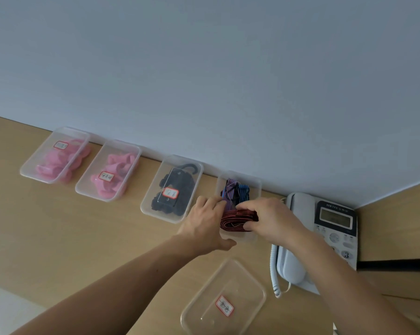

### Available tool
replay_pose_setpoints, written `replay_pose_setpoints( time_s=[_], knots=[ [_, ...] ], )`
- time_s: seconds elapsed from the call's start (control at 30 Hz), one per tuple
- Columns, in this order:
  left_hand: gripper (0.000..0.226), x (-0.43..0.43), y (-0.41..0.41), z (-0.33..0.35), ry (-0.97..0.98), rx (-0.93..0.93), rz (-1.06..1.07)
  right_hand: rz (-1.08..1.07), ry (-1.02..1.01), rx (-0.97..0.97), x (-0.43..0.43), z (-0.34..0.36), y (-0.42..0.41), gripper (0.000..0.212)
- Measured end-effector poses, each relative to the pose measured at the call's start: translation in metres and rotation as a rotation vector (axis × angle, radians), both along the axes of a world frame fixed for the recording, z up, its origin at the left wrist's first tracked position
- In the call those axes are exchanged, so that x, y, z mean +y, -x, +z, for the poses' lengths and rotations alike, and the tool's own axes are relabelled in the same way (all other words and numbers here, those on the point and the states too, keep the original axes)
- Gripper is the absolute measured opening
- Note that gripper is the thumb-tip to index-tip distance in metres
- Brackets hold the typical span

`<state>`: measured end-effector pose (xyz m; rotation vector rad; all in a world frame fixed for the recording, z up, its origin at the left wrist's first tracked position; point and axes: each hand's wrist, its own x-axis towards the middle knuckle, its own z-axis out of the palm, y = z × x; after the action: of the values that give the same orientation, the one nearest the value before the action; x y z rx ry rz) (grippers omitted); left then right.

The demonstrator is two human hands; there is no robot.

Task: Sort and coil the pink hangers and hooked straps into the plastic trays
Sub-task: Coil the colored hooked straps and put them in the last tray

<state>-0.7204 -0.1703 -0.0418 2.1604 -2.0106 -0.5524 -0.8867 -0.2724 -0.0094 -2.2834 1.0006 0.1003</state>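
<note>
Packing step: the right hand (274,220) curls its fingers tight round a coiled dark-red strap (238,220), holding it in the near end of the clear plastic tray (259,187) farthest right. Next, likely: seat it flat and release without it springing open. The left hand (204,226) touches the folded purple strap (230,189) behind with bent fingertips; whether they pinch it is unclear.

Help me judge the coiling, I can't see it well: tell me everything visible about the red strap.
The red strap is a dark red, woven-looking band with black edges, folded into a flat, many-layered bundle. It sits at the near end of the rightmost tray, gripped by the right hand; the fingers of the left hand reach its left end.
</note>
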Motion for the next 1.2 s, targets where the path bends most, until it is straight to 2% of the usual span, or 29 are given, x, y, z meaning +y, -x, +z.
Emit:
replay_pose_setpoints(
  time_s=[0.17,0.3,0.43,0.53,0.6,0.7,0.9,1.1,1.2],
  knots=[
    [0.084,0.002,0.001,-0.003,0.022,0.024,-0.006,0.147,0.091,0.102,0.005,-0.008,-0.012,0.048],
    [0.083,0.006,-0.006,0.002,0.066,0.049,-0.015,0.200,0.143,0.113,0.006,-0.014,-0.010,0.051],
    [0.044,0.005,-0.011,0.004,0.143,0.028,0.004,0.235,0.175,0.111,0.007,-0.020,-0.004,0.055],
    [0.029,0.001,-0.010,0.002,0.126,0.026,-0.028,0.110,0.057,0.017,0.005,-0.019,0.003,0.063],
    [0.031,0.000,-0.009,0.001,0.099,0.031,-0.027,0.072,0.046,-0.009,0.001,-0.016,0.007,0.057],
    [0.033,0.001,-0.011,-0.001,0.079,0.061,-0.014,0.137,0.093,0.018,-0.002,-0.012,0.008,0.041],
    [0.033,-0.001,-0.012,0.001,0.027,0.050,-0.038,0.182,0.290,-0.075,-0.001,-0.003,-0.006,0.041],
    [0.032,0.000,-0.010,-0.002,0.031,0.046,-0.022,0.172,0.273,-0.134,-0.003,-0.011,-0.017,0.033],
    [0.031,0.000,-0.009,-0.003,0.036,0.048,0.005,0.098,0.256,-0.183,0.004,-0.018,-0.019,0.031]
  ],
)
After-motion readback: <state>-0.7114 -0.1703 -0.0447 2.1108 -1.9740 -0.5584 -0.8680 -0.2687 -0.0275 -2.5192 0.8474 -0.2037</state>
